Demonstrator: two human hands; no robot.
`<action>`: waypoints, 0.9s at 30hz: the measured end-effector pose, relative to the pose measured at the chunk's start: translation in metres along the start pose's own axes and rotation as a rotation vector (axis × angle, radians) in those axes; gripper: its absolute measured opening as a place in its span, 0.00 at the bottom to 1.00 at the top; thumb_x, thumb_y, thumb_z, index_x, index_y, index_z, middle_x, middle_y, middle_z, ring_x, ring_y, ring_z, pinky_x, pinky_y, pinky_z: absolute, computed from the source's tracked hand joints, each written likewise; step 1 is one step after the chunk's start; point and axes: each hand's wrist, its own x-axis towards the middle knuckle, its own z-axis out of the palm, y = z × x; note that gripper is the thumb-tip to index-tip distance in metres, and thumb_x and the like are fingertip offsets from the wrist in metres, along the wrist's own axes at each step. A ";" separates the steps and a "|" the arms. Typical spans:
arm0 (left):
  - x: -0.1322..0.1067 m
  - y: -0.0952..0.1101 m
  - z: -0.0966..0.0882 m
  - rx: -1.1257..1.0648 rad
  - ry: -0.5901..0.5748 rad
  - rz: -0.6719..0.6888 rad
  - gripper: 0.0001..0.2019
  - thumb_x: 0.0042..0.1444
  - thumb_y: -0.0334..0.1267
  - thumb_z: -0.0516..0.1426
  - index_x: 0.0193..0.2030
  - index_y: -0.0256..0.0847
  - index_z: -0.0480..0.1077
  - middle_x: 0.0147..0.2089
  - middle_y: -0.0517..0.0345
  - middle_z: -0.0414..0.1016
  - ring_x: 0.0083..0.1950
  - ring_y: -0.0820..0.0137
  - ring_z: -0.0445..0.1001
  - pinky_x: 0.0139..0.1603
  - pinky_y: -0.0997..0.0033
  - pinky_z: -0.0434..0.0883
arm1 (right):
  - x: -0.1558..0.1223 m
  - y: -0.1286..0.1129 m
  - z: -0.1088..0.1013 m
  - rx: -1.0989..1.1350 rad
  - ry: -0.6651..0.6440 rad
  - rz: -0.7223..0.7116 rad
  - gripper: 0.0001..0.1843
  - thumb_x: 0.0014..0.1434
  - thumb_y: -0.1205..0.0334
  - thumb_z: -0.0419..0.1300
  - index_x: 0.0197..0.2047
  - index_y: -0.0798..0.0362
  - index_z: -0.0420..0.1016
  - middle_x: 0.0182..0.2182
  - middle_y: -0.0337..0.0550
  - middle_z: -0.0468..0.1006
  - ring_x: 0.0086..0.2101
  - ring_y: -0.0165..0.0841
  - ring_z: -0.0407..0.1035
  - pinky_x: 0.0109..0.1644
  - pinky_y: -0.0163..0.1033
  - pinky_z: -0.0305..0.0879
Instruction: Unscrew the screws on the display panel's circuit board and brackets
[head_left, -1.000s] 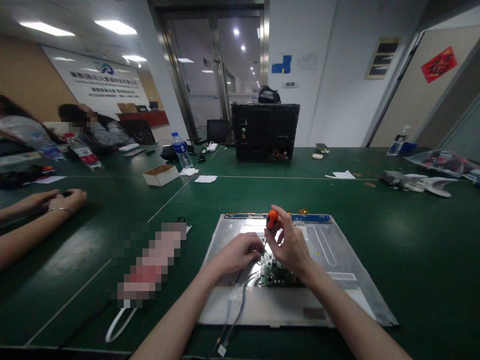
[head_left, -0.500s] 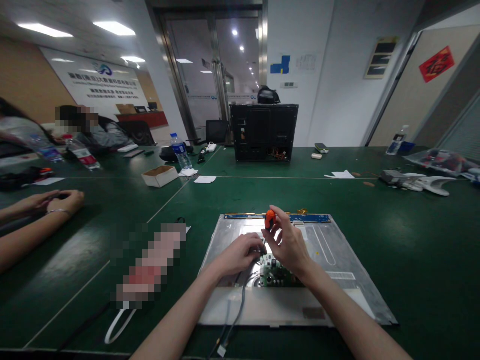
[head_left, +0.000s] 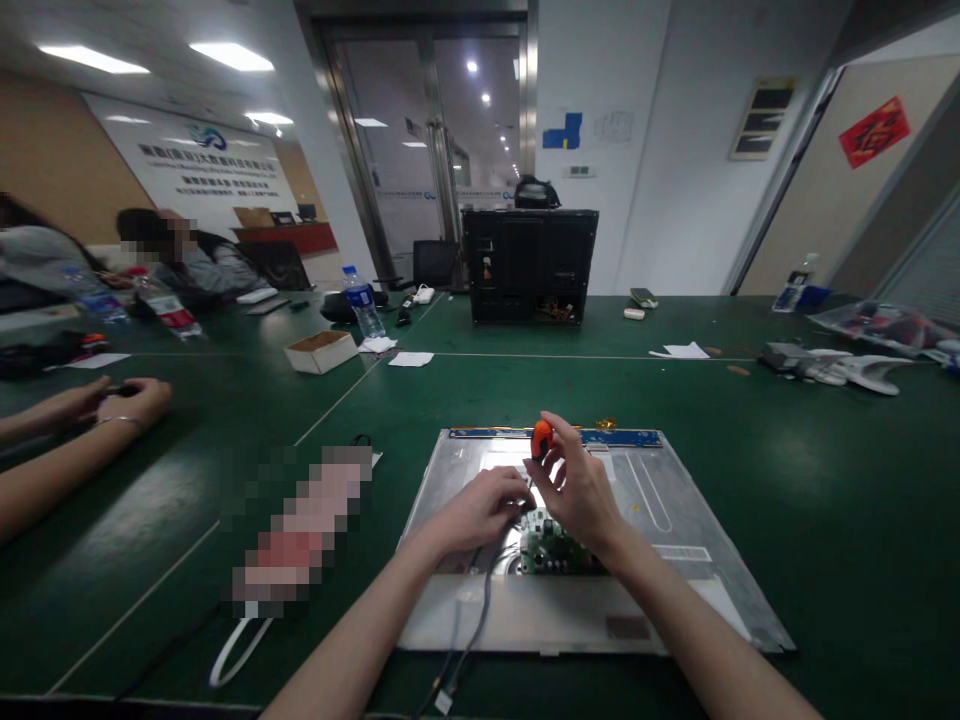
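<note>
My right hand (head_left: 576, 482) grips an upright screwdriver (head_left: 541, 440) by its orange and black handle. Its shaft points down toward the upper left edge of a green circuit board (head_left: 551, 545). Beside the shaft, my left hand (head_left: 487, 508) has its fingers drawn together at the board's edge; what they hold, if anything, is hidden. The board sits on the back of a flat silver display panel (head_left: 675, 600), which lies on the table. From under my left hand a grey cable (head_left: 486, 600) trails over the panel's near edge, ending in a white connector.
Left of the panel lies a blurred-out pinkish object (head_left: 300, 530) with a white loop. Another person's hands (head_left: 127, 402) rest further left on the green table (head_left: 847, 500). A small open box (head_left: 321, 352), a water bottle (head_left: 363, 302) and a black monitor casing (head_left: 531, 265) stand beyond.
Both hands and the screwdriver stay almost in place. The camera view has shifted very slightly.
</note>
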 end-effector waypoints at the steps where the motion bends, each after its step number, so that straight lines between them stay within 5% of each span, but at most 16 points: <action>1: 0.000 0.000 0.000 -0.011 0.005 -0.012 0.10 0.59 0.27 0.54 0.43 0.39 0.75 0.47 0.52 0.75 0.48 0.63 0.71 0.54 0.63 0.68 | 0.000 0.000 0.000 0.001 0.003 -0.001 0.28 0.65 0.63 0.55 0.66 0.50 0.53 0.28 0.36 0.74 0.19 0.28 0.67 0.22 0.30 0.64; 6: -0.001 0.002 -0.002 -0.056 0.016 -0.074 0.08 0.59 0.28 0.56 0.43 0.38 0.73 0.42 0.55 0.76 0.43 0.64 0.73 0.47 0.66 0.70 | 0.000 0.000 0.000 0.003 0.015 -0.013 0.27 0.66 0.62 0.54 0.66 0.50 0.53 0.27 0.35 0.73 0.19 0.28 0.67 0.22 0.31 0.64; 27: 0.001 0.002 -0.003 -0.060 0.008 -0.061 0.07 0.59 0.27 0.55 0.40 0.38 0.74 0.43 0.54 0.77 0.45 0.64 0.73 0.48 0.67 0.69 | -0.002 0.005 0.000 -0.027 -0.007 0.004 0.30 0.65 0.60 0.59 0.66 0.52 0.54 0.26 0.35 0.75 0.18 0.28 0.67 0.22 0.31 0.62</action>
